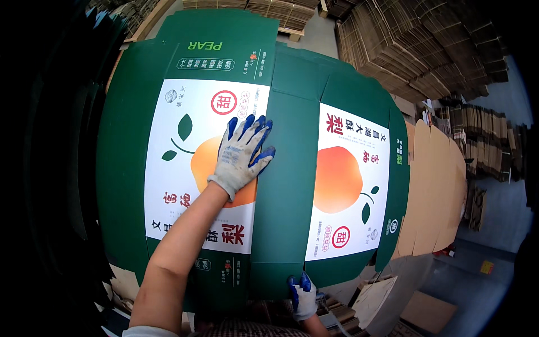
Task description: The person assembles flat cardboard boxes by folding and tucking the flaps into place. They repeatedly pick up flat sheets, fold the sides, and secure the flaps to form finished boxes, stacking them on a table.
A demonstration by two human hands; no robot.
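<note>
A large flat carton sheet, dark green with white panels showing orange pears, spreads out in front of me. My left hand, in a pale glove with blue fingertips, lies flat on its left white panel, fingers spread and nothing held. At the sheet's near edge, right of the middle, is my right hand in a matching glove. Its blue fingertips are closed at the edge of the green cardboard; the far side of the grip is hidden. Beside that hand a thin greyish item shows, too small to make out.
Brown flat cardboard juts out from under the sheet on the right. Tall stacks of folded cardboard stand at the far right, with more bundles along the right. Dark stacked sheets line the left. A wooden pallet shows behind.
</note>
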